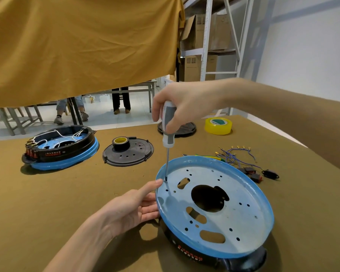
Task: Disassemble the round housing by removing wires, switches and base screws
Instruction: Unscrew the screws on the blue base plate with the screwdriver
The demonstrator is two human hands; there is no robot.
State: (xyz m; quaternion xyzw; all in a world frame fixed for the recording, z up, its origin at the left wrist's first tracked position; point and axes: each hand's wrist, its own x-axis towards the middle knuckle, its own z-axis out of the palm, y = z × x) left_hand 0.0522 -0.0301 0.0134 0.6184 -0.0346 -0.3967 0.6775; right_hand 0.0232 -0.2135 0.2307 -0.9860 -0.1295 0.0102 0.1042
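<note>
The screwdriver's [167,146] tip hid the screw head at the left edge of the round housing [214,205], a blue-rimmed, hole-dotted plate lying face-up on the bench [67,193]. The right hand [177,107] gripped the upright screwdriver; the left hand [133,209] steadied the rim, fingers extended.

round housings: two, one near [214,209], one far left [61,148]. black perforated covers: two [128,153] [185,128]. tape rolls: two, one black [120,143], one yellow [218,125]. screwdrivers: one [168,138]. loose wire bundles: one [234,156].
</note>
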